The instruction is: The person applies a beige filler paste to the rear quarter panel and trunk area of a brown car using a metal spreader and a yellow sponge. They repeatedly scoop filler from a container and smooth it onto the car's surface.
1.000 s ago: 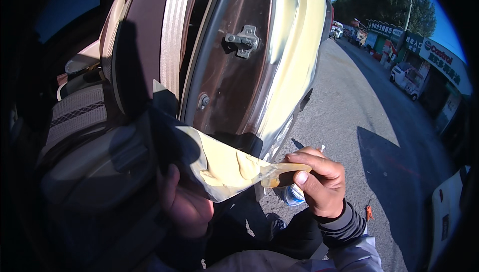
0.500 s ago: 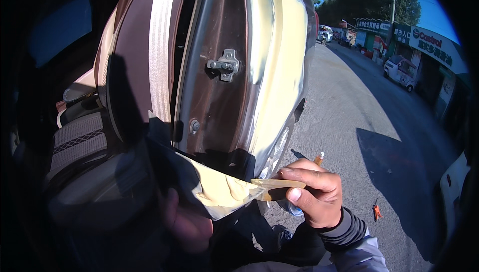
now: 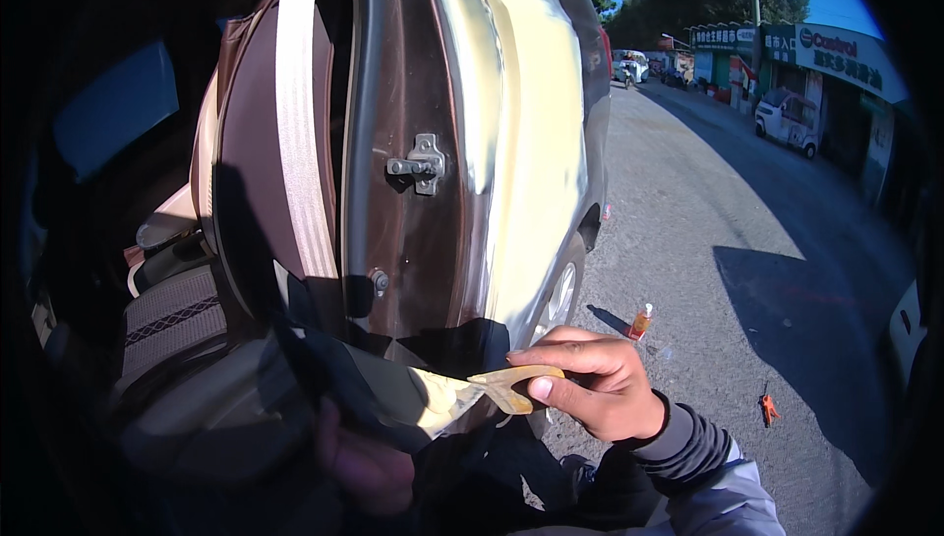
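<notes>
My right hand (image 3: 615,388) pinches a yellowish, flexible putty spreader (image 3: 519,376) between thumb and fingers. Its blade looks bent and touches the corner of a dark, flat mixing board (image 3: 369,377). Pale yellow putty (image 3: 438,396) lies on the sunlit end of that board. In deep shade, my left hand (image 3: 369,467) grips the board from below, its fingers partly hidden. Beyond both hands rises the car's rear side panel (image 3: 536,93), broadly coated in pale yellow filler. Beside it, the brown door frame carries a metal latch striker (image 3: 423,166).
Inside the open doorway are a seat (image 3: 261,133) and a light seat belt (image 3: 300,93). A small bottle of orange-brown liquid (image 3: 640,322) stands on the pavement near the rear wheel (image 3: 560,290). Farther right lies an orange object (image 3: 769,410). Parked vehicles and shopfronts line the road.
My right hand and the spreader have shifted slightly left and down, and the blade now looks more bent. The board is tilted flatter, showing less putty. The view has shifted slightly.
</notes>
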